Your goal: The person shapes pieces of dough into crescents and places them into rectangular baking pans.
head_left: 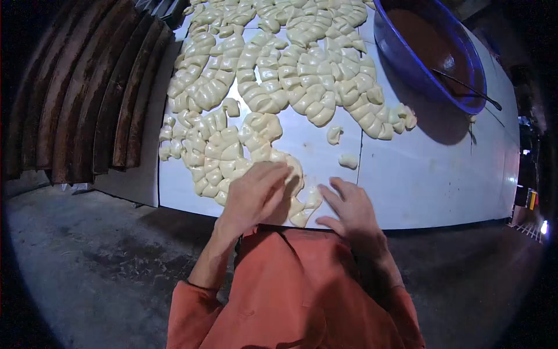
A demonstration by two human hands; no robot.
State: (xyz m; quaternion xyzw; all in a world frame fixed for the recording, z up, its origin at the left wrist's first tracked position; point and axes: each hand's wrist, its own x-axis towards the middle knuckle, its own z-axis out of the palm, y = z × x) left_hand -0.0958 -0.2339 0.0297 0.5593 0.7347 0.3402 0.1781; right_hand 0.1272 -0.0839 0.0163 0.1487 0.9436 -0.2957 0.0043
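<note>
Many pale, glossy dough pieces [314, 81] lie packed against each other on the white tabletop [430, 174]. At the near edge, my left hand [253, 195] rests over the dough, fingers bent together and pressed round a dough piece [295, 174]; its palm hides part of what it grips. My right hand [351, 212] is just to the right, its fingers apart and nothing seen in them. Between the two hands lies a small dough strip [305, 210], close to the right fingertips. Two loose dough pieces [347, 161] lie a little farther off.
A blue-purple tub [476, 70] of brown contents stands at the far right, a thin dark-handled tool [465, 84] leaning across its rim. Long, brown, rusty-looking curved troughs [87, 93] are stacked at the left. The table's near edge runs along my red clothing [279, 279].
</note>
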